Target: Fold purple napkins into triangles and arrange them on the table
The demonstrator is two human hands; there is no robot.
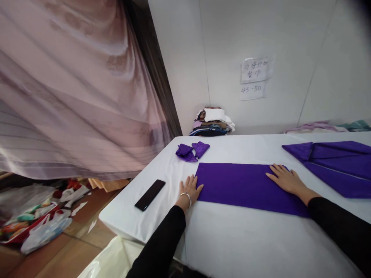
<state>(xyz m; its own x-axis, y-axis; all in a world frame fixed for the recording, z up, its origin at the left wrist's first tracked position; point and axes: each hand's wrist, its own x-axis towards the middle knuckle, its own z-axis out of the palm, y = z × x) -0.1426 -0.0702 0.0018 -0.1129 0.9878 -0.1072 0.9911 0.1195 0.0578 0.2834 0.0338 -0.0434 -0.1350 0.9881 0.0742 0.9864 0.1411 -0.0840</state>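
Observation:
A purple cloth napkin (234,185), folded into a long flat band, lies across the white table. At its left end my left hand (191,187) rests with fingers spread, partly on the cloth's edge and partly on the tabletop; a bracelet circles that wrist. My right hand (285,179) lies flat on the right part of the band, fingers apart. The cloth's right end is partly hidden under my right hand and black sleeve. Neither hand grips anything.
The white-covered table (237,235) carries a black phone (150,195) at left, a small folded purple piece (187,152) behind it, and more purple cloth (342,166) at right. Folded clothes (213,121) are stacked by the wall. A pink curtain (81,96) hangs left.

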